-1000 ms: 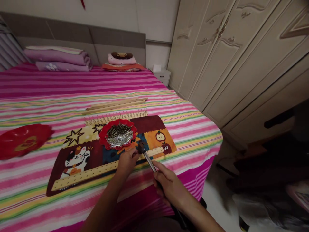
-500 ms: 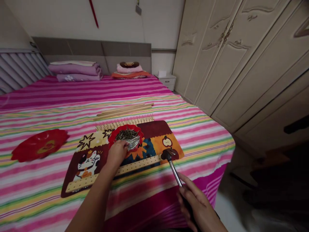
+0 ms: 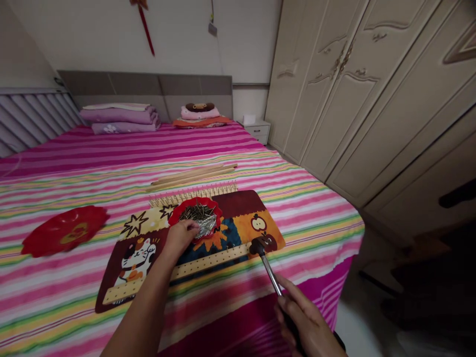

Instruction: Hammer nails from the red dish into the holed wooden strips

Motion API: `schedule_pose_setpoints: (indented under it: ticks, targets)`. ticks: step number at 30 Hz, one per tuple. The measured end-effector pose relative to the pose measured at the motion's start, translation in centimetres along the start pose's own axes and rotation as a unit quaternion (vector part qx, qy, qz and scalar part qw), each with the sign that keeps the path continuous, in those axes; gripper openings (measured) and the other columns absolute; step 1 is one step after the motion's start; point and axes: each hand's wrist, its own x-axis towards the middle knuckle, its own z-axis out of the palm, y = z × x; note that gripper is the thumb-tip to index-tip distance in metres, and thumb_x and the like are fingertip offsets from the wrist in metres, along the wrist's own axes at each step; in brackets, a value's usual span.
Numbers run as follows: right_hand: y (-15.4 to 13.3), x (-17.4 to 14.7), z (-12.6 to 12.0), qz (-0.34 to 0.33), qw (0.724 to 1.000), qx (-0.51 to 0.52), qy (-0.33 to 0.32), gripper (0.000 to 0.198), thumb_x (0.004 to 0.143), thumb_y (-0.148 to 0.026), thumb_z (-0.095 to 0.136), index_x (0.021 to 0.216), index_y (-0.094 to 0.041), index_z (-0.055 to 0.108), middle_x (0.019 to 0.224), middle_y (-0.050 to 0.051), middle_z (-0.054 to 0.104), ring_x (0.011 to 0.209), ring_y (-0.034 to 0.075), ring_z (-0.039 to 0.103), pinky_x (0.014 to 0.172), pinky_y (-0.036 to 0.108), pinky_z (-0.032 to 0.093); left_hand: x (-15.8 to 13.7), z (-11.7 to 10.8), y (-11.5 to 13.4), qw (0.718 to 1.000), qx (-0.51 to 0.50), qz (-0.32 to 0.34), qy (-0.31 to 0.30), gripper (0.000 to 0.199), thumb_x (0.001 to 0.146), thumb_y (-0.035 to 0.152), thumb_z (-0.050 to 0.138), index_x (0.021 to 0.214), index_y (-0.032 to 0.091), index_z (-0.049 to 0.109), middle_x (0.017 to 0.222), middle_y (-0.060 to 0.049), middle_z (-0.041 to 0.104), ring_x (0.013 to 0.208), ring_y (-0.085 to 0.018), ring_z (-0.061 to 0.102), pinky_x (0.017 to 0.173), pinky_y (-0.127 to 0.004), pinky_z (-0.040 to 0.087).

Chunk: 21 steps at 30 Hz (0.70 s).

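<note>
My left hand (image 3: 182, 234) is at the near edge of a red scalloped bowl (image 3: 171, 218) full of nails (image 3: 197, 213), some dark and some silvery. Its fingertips are pinched together beside the silvery nails; what they hold, if anything, is hidden. My right hand (image 3: 303, 315) grips a hammer (image 3: 270, 272) with a black head, a shiny metal shaft and a dark grip. The hammer head is over the right end of a wooden strip (image 3: 208, 261) dotted with small holes. My left forearm hides part of this strip, which lies on a patterned mat (image 3: 238, 198).
Behind the bowl lies a wooden strip (image 3: 193, 193) with several nails standing up in it. Beyond it are loose wooden slats (image 3: 193, 175). A red plate (image 3: 89, 223) rests to the left on the striped bed (image 3: 297, 198). A wardrobe (image 3: 345, 109) stands to the right.
The view has tilted up slightly, so everything sits a little lower. My left hand stays at the bowl of nails and my right hand keeps the hammer in nearly the same place.
</note>
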Motion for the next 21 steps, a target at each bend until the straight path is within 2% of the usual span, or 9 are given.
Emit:
schedule_pose_setpoints:
  ticks: [4,11,15,19,21]
  targets:
    - [-0.1,-0.1,0.1,0.004,1.000,-0.005,0.003,0.060,0.077,-0.041,0.059,0.131,-0.022,0.044,0.059,-0.004,0.053,0.032,0.005,0.037,0.025,0.012,0.021,-0.3,-0.2,0.0,0.993,-0.117,-0.028,0.010,0.016,0.059,0.033,0.060,0.069,0.021,0.065,0.063,0.003,0.066,0.060,-0.014,0.057,0.057,-0.023,0.040]
    - [0.2,-0.2,-0.1,-0.007,1.000,-0.004,-0.006,0.062,0.078,-0.040,0.058,0.134,-0.021,0.040,0.059,-0.004,0.053,0.033,0.005,0.038,0.026,0.012,0.022,-0.5,-0.3,-0.9,0.980,-0.193,-0.039,0.029,0.028,0.055,0.042,0.064,0.071,0.018,0.065,0.063,0.001,0.064,0.058,-0.013,0.056,0.058,-0.024,0.043]
    - [0.4,-0.3,-0.2,-0.009,1.000,-0.012,-0.010,0.060,0.079,-0.040,0.055,0.135,-0.022,0.040,0.061,-0.004,0.053,0.032,0.004,0.037,0.025,0.011,0.020,-1.8,-0.4,0.1,0.968,-0.242,-0.057,0.035,0.032,0.055,0.043,0.065,0.073,0.017,0.063,0.061,0.002,0.062,0.056,-0.012,0.054,0.056,-0.024,0.043]
    - [0.1,-0.5,-0.2,-0.012,1.000,-0.001,-0.010,0.063,0.077,-0.039,0.057,0.135,-0.022,0.039,0.060,-0.004,0.052,0.034,0.005,0.038,0.023,0.011,0.021,-4.3,0.5,2.1,0.941,-0.331,-0.052,-0.040,0.033,0.052,0.041,0.068,0.074,0.017,0.059,0.055,0.003,0.059,0.054,-0.012,0.053,0.052,-0.024,0.043]
    - [-0.1,-0.6,-0.2,-0.009,1.000,-0.004,-0.012,0.061,0.077,-0.037,0.057,0.134,-0.022,0.040,0.061,-0.004,0.052,0.034,0.005,0.038,0.023,0.011,0.023,-5.4,1.6,2.6,0.935,-0.341,-0.062,-0.076,0.032,0.051,0.040,0.067,0.070,0.017,0.057,0.053,0.004,0.057,0.050,-0.010,0.051,0.049,-0.023,0.041]
